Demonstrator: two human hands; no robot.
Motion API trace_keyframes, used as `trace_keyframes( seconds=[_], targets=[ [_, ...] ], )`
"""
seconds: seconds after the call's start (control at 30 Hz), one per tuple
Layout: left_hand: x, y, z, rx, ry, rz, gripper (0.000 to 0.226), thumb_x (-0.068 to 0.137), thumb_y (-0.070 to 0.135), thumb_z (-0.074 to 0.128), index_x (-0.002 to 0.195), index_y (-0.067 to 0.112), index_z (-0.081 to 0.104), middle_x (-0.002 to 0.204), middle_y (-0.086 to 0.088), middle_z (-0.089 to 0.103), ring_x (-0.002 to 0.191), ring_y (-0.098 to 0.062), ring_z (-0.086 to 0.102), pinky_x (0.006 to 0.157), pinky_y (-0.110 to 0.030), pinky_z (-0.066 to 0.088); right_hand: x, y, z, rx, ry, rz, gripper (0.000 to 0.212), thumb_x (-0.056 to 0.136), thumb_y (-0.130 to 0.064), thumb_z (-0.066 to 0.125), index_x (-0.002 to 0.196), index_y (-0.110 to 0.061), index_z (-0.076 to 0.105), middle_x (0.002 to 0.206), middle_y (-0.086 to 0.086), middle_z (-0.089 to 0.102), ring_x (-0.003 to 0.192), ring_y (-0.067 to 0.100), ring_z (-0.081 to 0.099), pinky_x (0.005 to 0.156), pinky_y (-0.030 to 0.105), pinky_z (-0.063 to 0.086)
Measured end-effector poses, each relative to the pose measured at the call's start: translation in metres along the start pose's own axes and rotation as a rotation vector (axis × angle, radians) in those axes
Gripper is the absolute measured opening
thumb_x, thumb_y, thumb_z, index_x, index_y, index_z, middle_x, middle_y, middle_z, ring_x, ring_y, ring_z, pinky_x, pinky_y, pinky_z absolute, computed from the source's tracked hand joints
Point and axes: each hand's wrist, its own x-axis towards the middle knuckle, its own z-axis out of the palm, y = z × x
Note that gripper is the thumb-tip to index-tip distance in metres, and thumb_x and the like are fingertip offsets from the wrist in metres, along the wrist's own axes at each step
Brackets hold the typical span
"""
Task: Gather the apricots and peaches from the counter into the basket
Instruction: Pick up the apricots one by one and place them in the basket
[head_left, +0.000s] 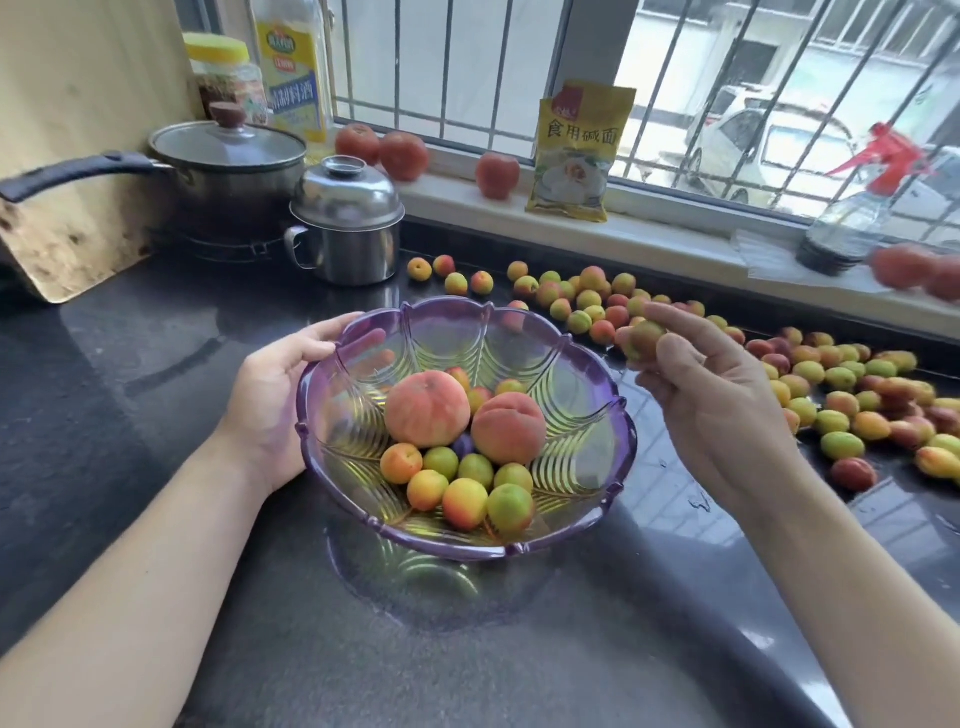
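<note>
A dark stone counter (130, 364) fills most of the view, wet in patches, with a window (675, 78) and its metal bars running along the back above a pale sill (649, 234). On the counter's middle sits the basket (597, 395), a see-through purple plastic bowl with a scalloped rim and ribbed leaf pattern. At the back left stands a lidded saucepan (228, 166) with a long black handle, and just beside it a steel mug (347, 228) under a domed lid. The left hand (275, 405) grips the basket's left rim, thumb curled over the edge and fingers beneath. The right hand (706, 395) is raised just beyond the basket's right edge, palm turned up, its fingertips pinching a small apricot (644, 338) clear of the counter. Inside the basket lie two peaches (427, 408) side by side, touching, with a cluster of small yellow-green and orange apricots (462, 488) packed in front of them and a few more behind. A wide scatter of loose apricots (831, 395) covers the counter from behind the basket out to the right edge. On the sill stand a yellow packet (576, 150), a spray bottle (857, 218) with a red trigger, and three red tomatoes (402, 155).
</note>
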Motion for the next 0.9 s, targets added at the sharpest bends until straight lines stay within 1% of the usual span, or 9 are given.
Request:
trace_keyframes(
  seconds=[0.13,0.23,0.3,0.37,0.47,0.57,0.63,0.7,0.9],
  targets=[
    [0.0,-0.002,0.001,-0.001,0.012,0.016,0.043,0.104,0.012,0.034,0.129,0.009,0.069,0.135,-0.015,0.073,0.119,-0.03,0.074,0.09,-0.044,0.059,-0.014,-0.024,0.014,-0.113,-0.16,0.036,0.024,0.101,-0.023,0.056,0.118,-0.022,0.072,0.11,0.014,0.074,0.102,0.033,0.07,0.095,0.044,0.055],
    [0.0,-0.003,0.0,-0.013,0.02,0.019,0.044,0.104,0.012,0.034,0.132,0.008,0.068,0.133,-0.014,0.074,0.116,-0.028,0.075,0.088,-0.044,0.059,-0.021,-0.037,0.025,-0.261,-0.313,0.118,0.025,0.092,-0.027,0.062,0.114,-0.03,0.074,0.109,0.005,0.075,0.099,0.026,0.073,0.089,0.036,0.059],
    [0.001,-0.003,-0.001,-0.019,0.021,0.018,0.044,0.104,0.012,0.035,0.133,0.007,0.068,0.132,-0.014,0.075,0.117,-0.029,0.074,0.091,-0.047,0.057,-0.022,-0.041,0.031,-0.556,-0.36,0.1,0.025,0.092,-0.023,0.068,0.114,-0.035,0.071,0.106,-0.01,0.075,0.097,0.01,0.072,0.085,0.025,0.059],
    [0.002,-0.003,-0.003,-0.016,0.019,0.02,0.044,0.103,0.011,0.036,0.131,0.008,0.069,0.13,-0.014,0.075,0.117,-0.03,0.074,0.09,-0.047,0.058,-0.02,-0.042,0.039,-0.916,-0.362,0.06,0.03,0.088,-0.027,0.075,0.113,-0.038,0.062,0.099,-0.015,0.071,0.089,-0.001,0.068,0.079,0.022,0.06],
    [0.003,-0.004,-0.004,-0.013,0.011,0.02,0.043,0.103,0.013,0.037,0.128,0.01,0.072,0.127,-0.013,0.077,0.117,-0.029,0.075,0.082,-0.042,0.063,-0.016,-0.042,0.055,-1.283,-0.429,0.017,0.033,0.084,-0.037,0.079,0.103,-0.034,0.052,0.091,-0.013,0.062,0.079,0.006,0.06,0.071,0.029,0.057],
    [0.004,-0.005,-0.006,-0.014,0.004,0.025,0.043,0.102,0.013,0.037,0.126,0.011,0.073,0.128,-0.014,0.076,0.116,-0.029,0.075,0.08,-0.04,0.065,-0.012,-0.038,0.065,-1.549,-0.578,-0.001,0.035,0.081,-0.039,0.077,0.087,-0.031,0.043,0.081,-0.012,0.052,0.07,0.005,0.045,0.055,0.027,0.038],
    [0.004,-0.005,-0.006,0.0,0.005,0.028,0.043,0.103,0.013,0.037,0.128,0.011,0.072,0.129,-0.013,0.076,0.118,-0.028,0.074,0.082,-0.04,0.063,-0.011,-0.036,0.068,-1.612,-0.632,0.016,0.035,0.081,-0.036,0.075,0.083,-0.029,0.041,0.077,-0.011,0.049,0.065,0.004,0.041,0.051,0.027,0.029],
    [0.004,-0.005,-0.006,0.002,0.011,0.029,0.043,0.103,0.012,0.037,0.129,0.01,0.071,0.129,-0.013,0.076,0.118,-0.029,0.074,0.085,-0.042,0.062,-0.011,-0.035,0.069,-1.621,-0.655,0.031,0.036,0.08,-0.034,0.074,0.08,-0.028,0.039,0.078,-0.01,0.049,0.065,0.005,0.041,0.05,0.027,0.029],
    [0.003,-0.004,-0.004,0.021,0.03,0.025,0.043,0.103,0.012,0.038,0.132,0.009,0.069,0.13,-0.013,0.075,0.119,-0.029,0.074,0.089,-0.044,0.06,-0.008,-0.032,0.075,-1.574,-0.687,0.036,0.039,0.08,-0.034,0.077,0.078,-0.026,0.039,0.08,-0.004,0.053,0.066,0.014,0.049,0.052,0.03,0.04]
  ],
)
